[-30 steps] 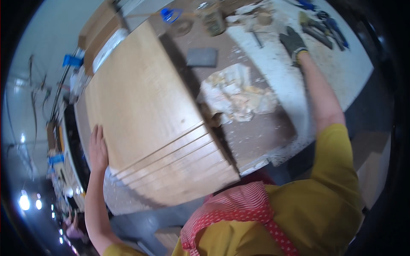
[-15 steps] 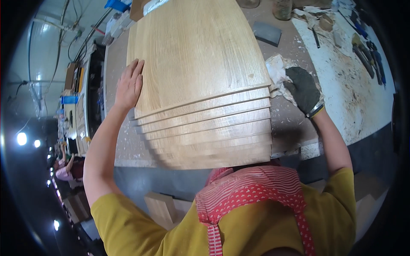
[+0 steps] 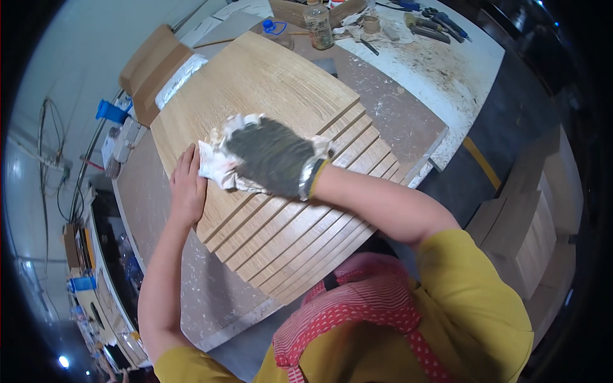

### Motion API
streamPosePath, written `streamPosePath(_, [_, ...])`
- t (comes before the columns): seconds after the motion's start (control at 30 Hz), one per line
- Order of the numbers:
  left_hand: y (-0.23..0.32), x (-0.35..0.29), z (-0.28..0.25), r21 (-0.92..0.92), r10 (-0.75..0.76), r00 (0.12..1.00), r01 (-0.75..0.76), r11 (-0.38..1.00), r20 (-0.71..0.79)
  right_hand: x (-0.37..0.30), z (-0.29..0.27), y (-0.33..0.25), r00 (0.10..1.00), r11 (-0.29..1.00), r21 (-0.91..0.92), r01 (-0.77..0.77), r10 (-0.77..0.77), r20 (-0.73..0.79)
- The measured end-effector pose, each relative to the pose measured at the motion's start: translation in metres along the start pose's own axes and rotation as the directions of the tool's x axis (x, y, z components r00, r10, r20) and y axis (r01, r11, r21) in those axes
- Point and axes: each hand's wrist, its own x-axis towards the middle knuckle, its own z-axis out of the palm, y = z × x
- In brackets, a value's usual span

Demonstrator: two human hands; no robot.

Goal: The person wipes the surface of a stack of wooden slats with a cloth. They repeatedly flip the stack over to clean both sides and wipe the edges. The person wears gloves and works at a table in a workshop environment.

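Observation:
A stack of wood-grain boards lies on the workbench, the lower ones stepped out toward me like stairs. My right hand, in a dark work glove with a yellow cuff edge, presses a crumpled white rag onto the top board near its left side. The glove is slightly blurred by motion, and its fingertips are buried in the cloth. Bare and flat, my left hand rests along the stack's left edge, its fingers stretched out close to the rag. It grips nothing.
Brown bench top surrounds the stack. At the back stand a glass bottle and a clear jug with a blue handle. Pliers-like hand tools lie far right. An open cardboard box is at the back left; cartons stand at right.
My right hand has carried the rag from the bench right of the stack onto the top board. My left hand stays at the left edge. The whole view has turned and shifted.

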Motion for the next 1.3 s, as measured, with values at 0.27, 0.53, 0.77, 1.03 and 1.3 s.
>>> streamPosePath(0.27, [0.004,-0.006,-0.006,0.005,-0.007,1.000,0.007,1.000,-0.003,-0.083,-0.061,0.126,0.889,0.879,-0.144,-0.455,0.457,-0.021])
streamPosePath(0.53, [-0.011,-0.012,0.007,0.046,-0.019,0.996,0.023,0.999,-0.089,-0.068,-0.154,0.176,0.895,0.853,-0.288,-0.435,0.445,-0.035])
streamPosePath(0.77, [-0.004,-0.004,0.000,0.018,0.017,0.996,-0.015,1.000,-0.088,-0.053,-0.033,0.083,0.961,0.939,-0.209,-0.274,0.273,-0.036])
streamPosePath(1.03, [-0.037,0.002,0.018,-0.254,0.073,0.986,-0.110,0.961,-0.151,-0.018,0.030,-0.106,0.987,0.989,0.015,-0.147,0.146,0.059])
streamPosePath(1.3, [-0.076,0.013,0.001,0.037,0.229,0.972,-0.227,0.973,-0.062,-0.044,0.004,-0.012,0.980,0.996,-0.013,-0.089,0.085,-0.182])
